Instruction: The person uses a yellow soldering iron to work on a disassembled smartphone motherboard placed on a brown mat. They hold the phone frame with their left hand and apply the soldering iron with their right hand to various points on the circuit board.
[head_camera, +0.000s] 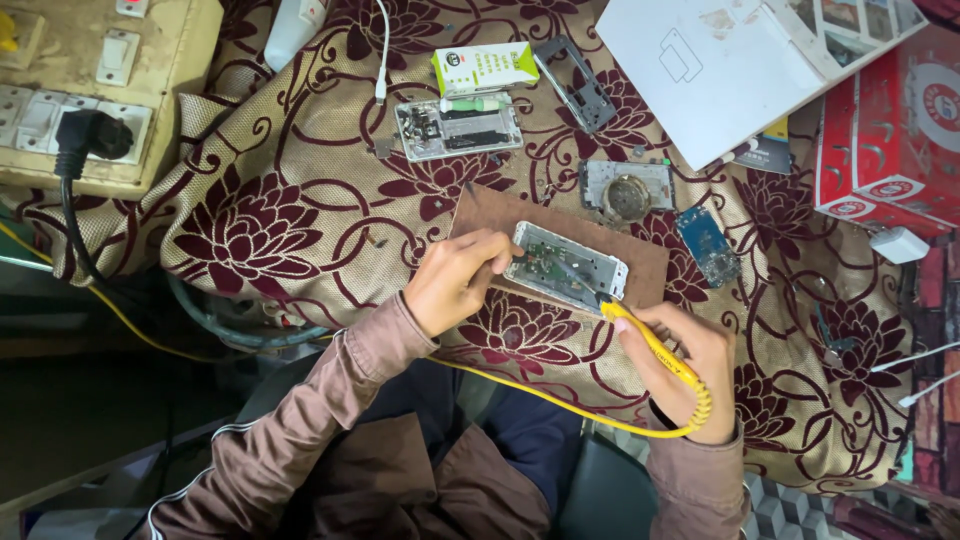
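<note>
An opened white phone (566, 265) lies on a brown board (650, 262) over the flowered cloth, its circuit board showing. My left hand (455, 278) rests at the phone's left end with fingers curled; whether it pinches anything is hard to tell. My right hand (690, 365) grips a yellow soldering iron (655, 350), its dark tip reaching onto the phone's circuit board. The iron's yellow cord (540, 398) runs back across my lap.
Another opened phone shell (458, 125), a green-white small box (485, 68), a dark frame (575, 85), a grey part with a round piece (627, 190) and a blue circuit board (708, 245) lie on the cloth. White box (720, 70), red boxes (890, 140), switchboard with black plug (85, 135).
</note>
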